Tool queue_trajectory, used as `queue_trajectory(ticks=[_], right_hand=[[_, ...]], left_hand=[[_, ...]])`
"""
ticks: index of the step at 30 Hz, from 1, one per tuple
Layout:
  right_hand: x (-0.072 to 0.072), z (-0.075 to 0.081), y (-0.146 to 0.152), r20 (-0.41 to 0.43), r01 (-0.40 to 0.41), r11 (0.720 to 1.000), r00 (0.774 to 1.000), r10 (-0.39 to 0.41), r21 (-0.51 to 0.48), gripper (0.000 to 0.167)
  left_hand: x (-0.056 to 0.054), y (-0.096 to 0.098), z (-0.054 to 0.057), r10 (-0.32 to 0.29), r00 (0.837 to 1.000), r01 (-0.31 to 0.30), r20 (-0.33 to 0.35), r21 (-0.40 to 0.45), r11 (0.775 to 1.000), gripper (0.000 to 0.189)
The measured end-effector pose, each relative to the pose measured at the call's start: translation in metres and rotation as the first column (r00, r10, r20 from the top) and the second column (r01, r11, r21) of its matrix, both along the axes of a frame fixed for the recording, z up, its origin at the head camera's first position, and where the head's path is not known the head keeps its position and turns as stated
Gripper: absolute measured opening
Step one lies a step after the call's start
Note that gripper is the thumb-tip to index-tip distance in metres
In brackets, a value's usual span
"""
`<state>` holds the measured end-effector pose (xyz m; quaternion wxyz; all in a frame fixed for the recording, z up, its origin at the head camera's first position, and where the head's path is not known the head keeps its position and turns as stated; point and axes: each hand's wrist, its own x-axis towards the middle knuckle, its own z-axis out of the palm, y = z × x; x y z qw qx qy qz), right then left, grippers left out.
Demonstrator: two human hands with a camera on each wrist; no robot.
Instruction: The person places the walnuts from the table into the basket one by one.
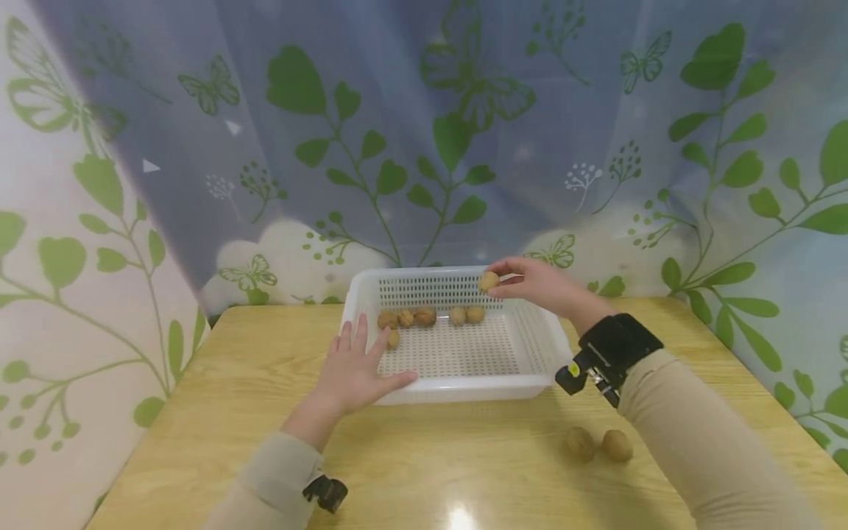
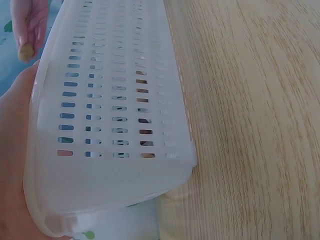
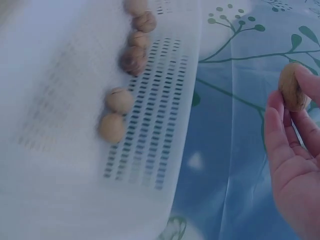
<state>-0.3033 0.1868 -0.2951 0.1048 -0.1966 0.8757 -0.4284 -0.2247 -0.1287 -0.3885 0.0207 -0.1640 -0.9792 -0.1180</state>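
A white perforated plastic basket (image 1: pixel 457 389) stands on the wooden table. Inside it, mostly along the far wall, lie several walnuts (image 1: pixel 425 317). My right hand (image 1: pixel 539 283) pinches one walnut (image 3: pixel 294 87) between thumb and fingertips, held up over the basket's far right part. At the left front corner, my left hand (image 1: pixel 354 372) rests on the basket's rim with its fingers spread. In the left wrist view, part of that hand (image 2: pixel 15 150) lies along the rim, outside the slotted wall.
Two more walnuts (image 1: pixel 599 444) lie on the wooden table (image 1: pixel 424 456) near the right forearm. Behind the table hangs a curtain (image 1: pixel 411 147) with green leaves and butterflies. Dark wrist-worn devices (image 1: pixel 612 353) sit on both arms.
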Motion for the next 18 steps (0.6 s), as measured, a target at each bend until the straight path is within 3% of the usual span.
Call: queue_trajectory(ticks=[9, 15, 18], right_hand=[[-0.028, -0.004, -0.038, -0.007, -0.076, 0.996, 0.997, 0.076, -0.036, 0.042], [-0.048, -0.013, -0.053, -0.060, -0.080, 0.996, 0.995, 0.083, 0.047, 0.044], [-0.058, -0.021, -0.067, -0.041, -0.106, 0.991, 0.993, 0.110, 0.083, 0.044]], left_hand=[[0.001, 0.004, -0.002, 0.001, 1.000, -0.001, 0.009, -0.012, 1.000, 0.098], [0.002, 0.006, -0.001, 0.003, 1.000, -0.003, 0.000, -0.014, 1.000, 0.095], [0.002, 0.004, 0.001, 0.014, 1.000, -0.014, -0.004, -0.026, 1.000, 0.095]])
